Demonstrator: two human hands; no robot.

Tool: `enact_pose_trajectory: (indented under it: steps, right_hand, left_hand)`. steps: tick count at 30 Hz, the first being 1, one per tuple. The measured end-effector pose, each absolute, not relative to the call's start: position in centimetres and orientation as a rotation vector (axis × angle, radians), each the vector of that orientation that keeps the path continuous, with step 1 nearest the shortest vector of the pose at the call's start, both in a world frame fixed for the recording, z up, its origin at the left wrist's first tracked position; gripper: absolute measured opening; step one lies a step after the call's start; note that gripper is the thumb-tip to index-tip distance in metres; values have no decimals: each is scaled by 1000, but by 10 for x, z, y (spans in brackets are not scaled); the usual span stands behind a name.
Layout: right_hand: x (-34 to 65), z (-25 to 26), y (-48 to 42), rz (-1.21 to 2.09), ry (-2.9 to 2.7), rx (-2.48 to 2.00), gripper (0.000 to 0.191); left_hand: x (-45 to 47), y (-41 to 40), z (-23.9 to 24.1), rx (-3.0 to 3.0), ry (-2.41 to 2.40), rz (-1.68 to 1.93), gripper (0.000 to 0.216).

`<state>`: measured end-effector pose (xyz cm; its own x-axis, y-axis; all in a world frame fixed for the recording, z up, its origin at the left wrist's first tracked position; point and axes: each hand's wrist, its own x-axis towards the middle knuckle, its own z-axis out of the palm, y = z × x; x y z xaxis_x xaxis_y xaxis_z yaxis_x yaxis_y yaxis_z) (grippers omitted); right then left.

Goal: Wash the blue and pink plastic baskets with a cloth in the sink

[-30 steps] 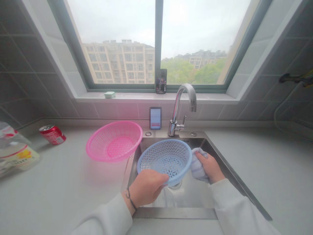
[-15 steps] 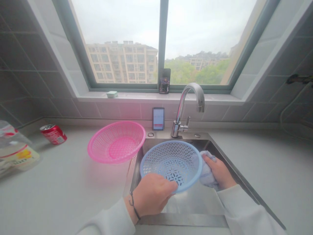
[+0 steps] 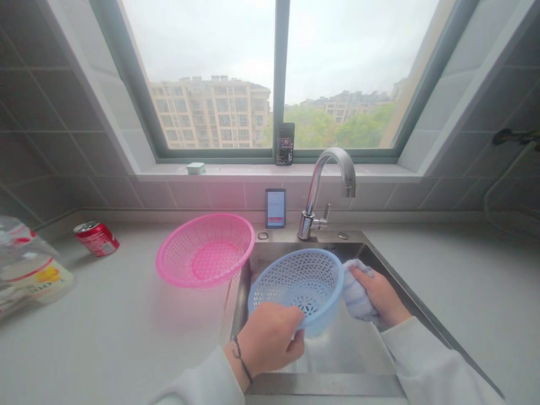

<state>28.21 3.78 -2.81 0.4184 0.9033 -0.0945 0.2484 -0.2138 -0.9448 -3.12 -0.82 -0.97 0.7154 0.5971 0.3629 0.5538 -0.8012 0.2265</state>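
A light blue plastic colander [image 3: 314, 270] is held tilted over the stainless steel sink [image 3: 346, 354], its inside facing up and to the left. My left hand [image 3: 274, 337] grips its near rim, thumb on the inner side. My right hand [image 3: 382, 295] is closed on a bunched white cloth [image 3: 356, 289] with faint bluish stripes. That cloth lies against the colander's right outer side. To the left, a pink plastic colander [image 3: 206, 250] rests on the counter, its right edge reaching the sink's rim.
A chrome faucet [image 3: 310, 197] arches behind the sink. Left on the counter [image 3: 126, 332] are a red can [image 3: 97, 239] and a clear plastic bottle [image 3: 31, 270]. One phone [image 3: 275, 208] leans behind the sink; another phone [image 3: 285, 144] and a pale green block [image 3: 196, 168] are on the windowsill.
The blue colander has tipped further to the left, showing more of its right outer wall. Both hands keep their holds, and the whole view has shifted slightly.
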Motion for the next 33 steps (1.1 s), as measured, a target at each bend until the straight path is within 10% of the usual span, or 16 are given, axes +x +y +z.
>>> enact_pose_trajectory:
  steps: [9,33]
  right_hand:
    - [277,-17,36,815,-992,-1673,46]
    - [239,21,40,224,-1277,-1715,46]
  left_hand:
    - [-38,-1,-11,2602,956,852,50]
    - [-12,22,-19,1994,1319,994,51]
